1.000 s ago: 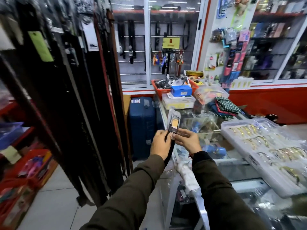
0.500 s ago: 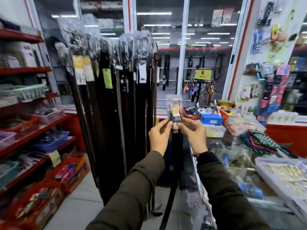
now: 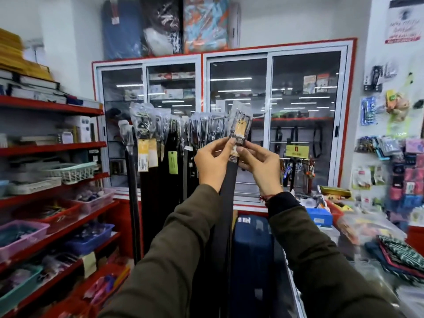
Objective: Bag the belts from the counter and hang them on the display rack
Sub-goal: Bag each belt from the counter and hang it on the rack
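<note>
Here, a black belt [image 3: 229, 180] is held up at the centre of the view, its buckle end sheathed in a clear plastic bag [image 3: 241, 121] that rises toward twelve o'clock. The left hand [image 3: 212, 161] is pinched on the lower edge of the bag from the nine o'clock side, thumb and forefinger closed on the plastic. The right hand [image 3: 260, 162] is closed on the same spot from three o'clock, fingertips meeting those of the left just below the buckle. A yellowish tag can be seen inside the bag. The strap hangs straight down between the two dark sleeves toward six o'clock.

Just beyond the hands, at ten to eleven o'clock, the display rack [image 3: 174, 143] is seen, crowded with bagged belts hanging in a row; yellow and green price tags dangle from several. The top of the held bag lies level with the bagged tops on the rack and just beside their right end; whether it touches them cannot be told.

Red shelves [image 3: 52, 148] with baskets are ranged at nine o'clock. A blue suitcase [image 3: 252, 260] stands at five o'clock, and the glass counter [image 3: 367, 237], blurred and cluttered, lies at four o'clock.
</note>
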